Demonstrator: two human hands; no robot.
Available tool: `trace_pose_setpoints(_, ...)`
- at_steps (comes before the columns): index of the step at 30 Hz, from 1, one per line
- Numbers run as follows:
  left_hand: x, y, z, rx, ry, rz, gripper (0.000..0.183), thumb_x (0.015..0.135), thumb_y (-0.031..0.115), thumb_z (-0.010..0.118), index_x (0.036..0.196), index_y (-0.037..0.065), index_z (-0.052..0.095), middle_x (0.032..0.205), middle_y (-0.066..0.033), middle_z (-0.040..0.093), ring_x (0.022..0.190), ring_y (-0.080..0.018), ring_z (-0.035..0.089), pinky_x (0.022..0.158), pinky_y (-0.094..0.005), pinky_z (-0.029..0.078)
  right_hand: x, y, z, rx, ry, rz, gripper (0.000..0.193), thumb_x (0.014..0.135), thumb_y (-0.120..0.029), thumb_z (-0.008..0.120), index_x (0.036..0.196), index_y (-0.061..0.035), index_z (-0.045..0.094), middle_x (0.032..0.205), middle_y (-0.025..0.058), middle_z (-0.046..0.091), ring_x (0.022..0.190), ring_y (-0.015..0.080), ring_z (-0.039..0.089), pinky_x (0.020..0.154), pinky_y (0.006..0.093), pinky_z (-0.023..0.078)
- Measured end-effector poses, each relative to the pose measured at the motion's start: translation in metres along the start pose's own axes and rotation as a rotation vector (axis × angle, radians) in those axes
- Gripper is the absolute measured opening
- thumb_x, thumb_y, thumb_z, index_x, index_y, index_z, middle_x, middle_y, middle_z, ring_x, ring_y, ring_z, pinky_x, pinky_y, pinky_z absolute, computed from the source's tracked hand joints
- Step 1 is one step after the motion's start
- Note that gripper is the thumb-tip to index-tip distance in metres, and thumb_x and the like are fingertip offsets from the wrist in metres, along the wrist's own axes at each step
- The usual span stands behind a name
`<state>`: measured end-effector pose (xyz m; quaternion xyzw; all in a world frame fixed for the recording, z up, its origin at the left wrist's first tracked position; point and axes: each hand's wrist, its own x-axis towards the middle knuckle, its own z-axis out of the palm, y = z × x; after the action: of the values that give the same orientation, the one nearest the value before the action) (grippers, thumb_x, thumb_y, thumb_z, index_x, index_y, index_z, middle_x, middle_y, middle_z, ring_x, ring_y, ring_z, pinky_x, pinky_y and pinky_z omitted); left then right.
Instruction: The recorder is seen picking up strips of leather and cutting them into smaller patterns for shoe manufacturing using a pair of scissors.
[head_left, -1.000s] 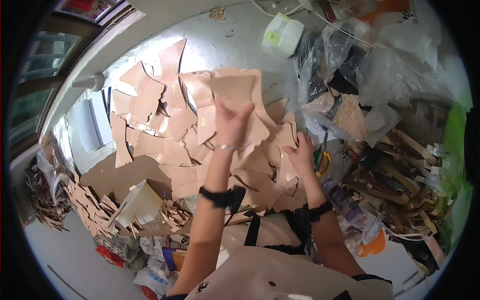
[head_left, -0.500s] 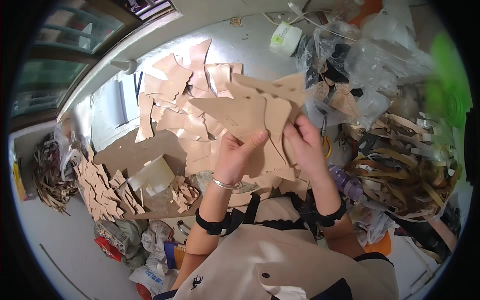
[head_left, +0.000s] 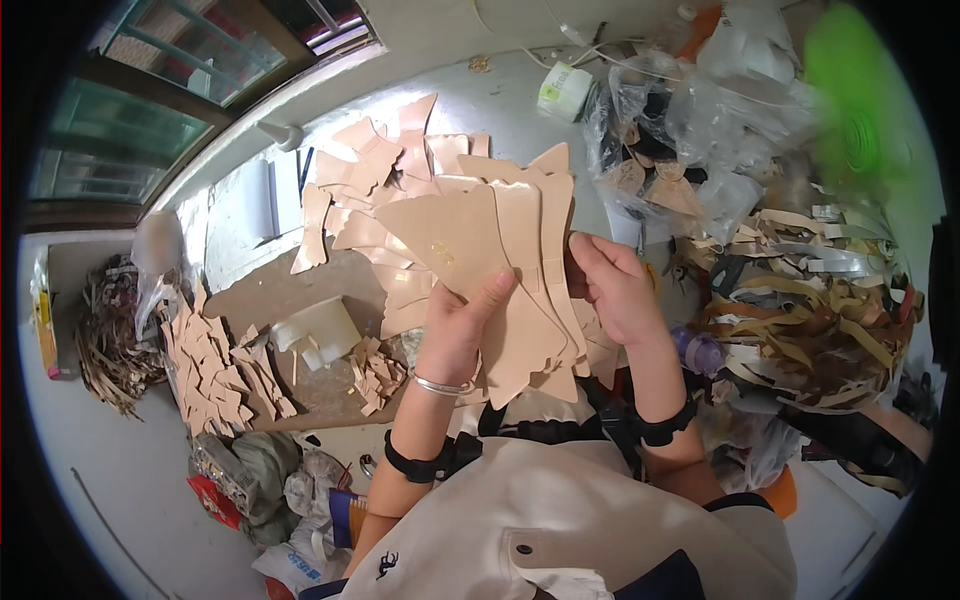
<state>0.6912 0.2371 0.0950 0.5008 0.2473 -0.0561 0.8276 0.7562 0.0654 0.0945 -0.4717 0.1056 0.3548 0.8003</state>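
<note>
A fanned stack of flat tan leather-like pieces [head_left: 455,235] with notched edges is held up in front of me, above the worktable. My left hand [head_left: 458,325] grips its lower left side, with the thumb lying over the top piece. At the right edge my right hand [head_left: 615,285] is closed, thumb and curled fingers pinching the edge of the stack; its fingertips are partly hidden. Behind the stack lies a loose heap of similar pieces [head_left: 355,165], some of them shiny under the window light.
Left on the table are small tan offcuts [head_left: 205,370] and a whitish plastic container [head_left: 318,328]. Clear plastic bags [head_left: 735,115], a white-green packet [head_left: 565,92] and a blurred green object [head_left: 850,110] stand far right. Nearer are a strip heap [head_left: 800,310] and a purple bottle [head_left: 698,350].
The stack has come lower and tilted, so the top piece shows more fully. My right hand has shifted slightly down along its right edge. The view has turned a little.
</note>
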Motion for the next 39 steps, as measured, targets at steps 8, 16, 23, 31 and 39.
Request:
trace_pose_setpoints(8, -0.002, -0.015, -0.003, -0.013, -0.064, -0.236, 0.036, 0.087, 0.01, 0.063, 0.119, -0.004, 0.052, 0.112, -0.0106, 0.061, 0.099, -0.0167, 0.06, 0.085, -0.0302, 0.049, -0.002, 0.028, -0.001, -0.285, -0.095, -0.215, 0.025, 0.082, 0.004, 0.057, 0.107, 0.003, 0.059, 0.092, 0.0049, 0.066, 0.083, 0.0077, 0.06, 0.069, 0.0214, 0.048)
trace_pose_setpoints(16, -0.005, -0.06, -0.055, -0.022, 0.091, -0.169, 0.035, 0.087, 0.007, 0.062, 0.118, -0.007, 0.053, 0.112, -0.0107, 0.062, 0.099, -0.0191, 0.06, 0.088, -0.0308, 0.047, 0.041, 0.032, -0.118, -0.207, 0.267, -0.089, 0.015, 0.086, -0.014, 0.062, 0.099, -0.007, 0.062, 0.071, -0.0002, 0.061, 0.07, 0.0077, 0.059, 0.06, 0.0218, 0.046)
trace_pose_setpoints(23, 0.001, -0.044, -0.078, 0.081, 0.167, -0.165, 0.037, 0.085, 0.013, 0.067, 0.116, -0.002, 0.054, 0.103, -0.008, 0.064, 0.097, -0.0176, 0.059, 0.088, -0.0303, 0.045, 0.073, -0.035, -0.323, -1.449, 1.729, -0.873, 0.047, 0.077, -0.017, 0.071, 0.115, 0.0025, 0.05, 0.101, 0.0143, 0.06, 0.079, 0.0281, 0.055, 0.072, 0.0385, 0.047)
trace_pose_setpoints(31, -0.026, -0.009, -0.049, -0.047, -0.155, -0.222, 0.054, 0.081, 0.021, 0.068, 0.125, -0.004, 0.048, 0.118, -0.016, 0.059, 0.102, -0.0273, 0.06, 0.092, -0.0369, 0.048, -0.054, -0.023, -0.158, 0.352, 0.881, -0.794, 0.039, 0.095, -0.024, 0.053, 0.124, 0.0017, 0.049, 0.119, 0.0094, 0.056, 0.103, 0.0193, 0.056, 0.09, 0.0313, 0.044)
trace_pose_setpoints(39, 0.001, -0.036, -0.049, -0.201, -0.543, -0.377, 0.061, 0.088, 0.02, 0.059, 0.139, -0.001, 0.032, 0.137, -0.0185, 0.044, 0.123, -0.0334, 0.046, 0.096, -0.0384, 0.047, -0.146, 0.054, -0.075, 0.456, 0.381, -0.342, 0.042, 0.094, -0.025, 0.052, 0.128, -0.0017, 0.045, 0.122, 0.0095, 0.055, 0.103, 0.0176, 0.056, 0.089, 0.0287, 0.045)
